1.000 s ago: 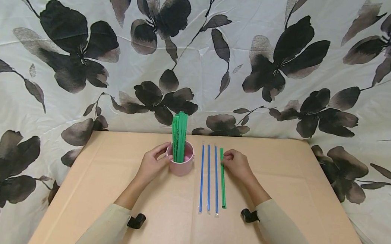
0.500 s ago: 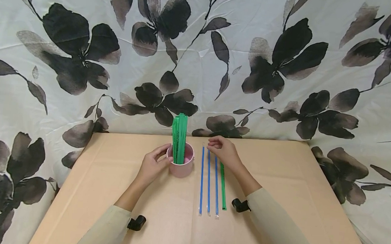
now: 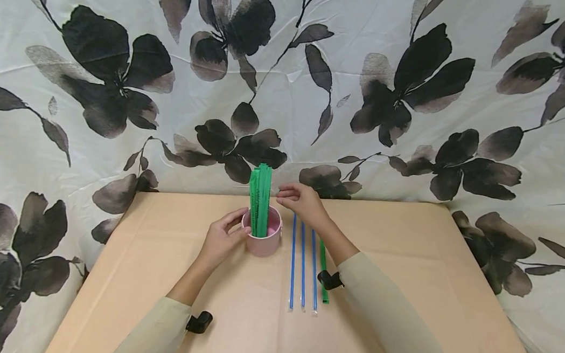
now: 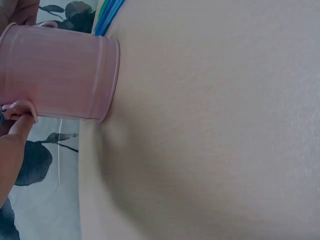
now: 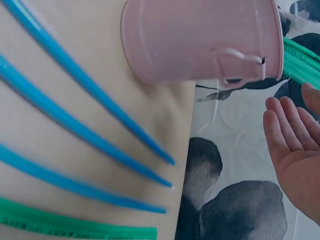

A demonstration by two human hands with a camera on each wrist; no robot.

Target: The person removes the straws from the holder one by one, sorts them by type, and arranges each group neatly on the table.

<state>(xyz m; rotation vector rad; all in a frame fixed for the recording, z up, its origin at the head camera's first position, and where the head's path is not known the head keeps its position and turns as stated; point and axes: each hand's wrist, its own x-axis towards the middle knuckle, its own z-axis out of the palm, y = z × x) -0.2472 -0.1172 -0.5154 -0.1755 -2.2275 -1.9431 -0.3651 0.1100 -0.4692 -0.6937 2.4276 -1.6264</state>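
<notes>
A small pink metal bucket [image 3: 262, 244] stands on the table with several green printed-wrapper straws [image 3: 259, 199] upright in it. My left hand [image 3: 220, 237] holds the bucket's left side; in the left wrist view a finger [image 4: 21, 127] is at its side handle. My right hand [image 3: 305, 204] hovers just right of the straws' upper part, apart from them, fingers loosely extended and holding nothing. On the table right of the bucket lie three blue straws [image 3: 303, 264] in clear sleeves and, beside them, one green straw [image 3: 323, 287], partly hidden by the right arm.
The tan table [image 3: 244, 325] ends just behind the bucket, where a white cloth with dark flowers [image 3: 315, 114] hangs. Black wrist cameras [image 3: 199, 321] sit at both cuffs.
My right hand has let go of the green straw on the table and moved left over the blue straws to the bucket. My left hand has stayed on the bucket.
</notes>
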